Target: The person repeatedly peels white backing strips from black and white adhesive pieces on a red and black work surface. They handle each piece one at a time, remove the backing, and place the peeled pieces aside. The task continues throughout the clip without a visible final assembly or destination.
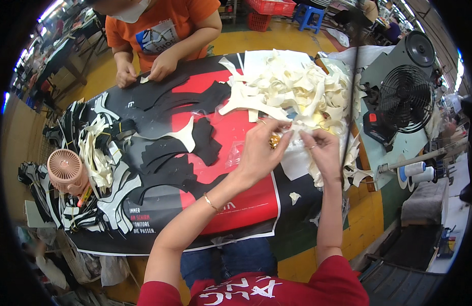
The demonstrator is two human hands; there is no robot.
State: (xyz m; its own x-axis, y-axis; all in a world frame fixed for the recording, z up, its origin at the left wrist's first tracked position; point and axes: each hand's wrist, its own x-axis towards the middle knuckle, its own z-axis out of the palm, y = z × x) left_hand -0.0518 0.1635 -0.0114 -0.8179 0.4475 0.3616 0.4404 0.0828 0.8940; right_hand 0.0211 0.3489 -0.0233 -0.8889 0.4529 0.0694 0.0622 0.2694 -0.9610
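My left hand (259,150) and my right hand (324,149) meet over the table, both pinching a thin clear plastic wrapper (296,138) with cream pieces in it. A small gold-coloured object (274,140) shows between my left fingers. Just beyond my hands lies a big heap of cream cut strips (292,92). Black cut pieces (167,163) lie on the red and black cover sheet (236,204) to the left of my hands.
A person in an orange shirt (159,25) across the table presses both hands on a black piece (144,94). A small pink fan (66,171) and stacks of black and white pieces stand at the left. A black fan (407,99) and thread spools (417,171) sit at the right.
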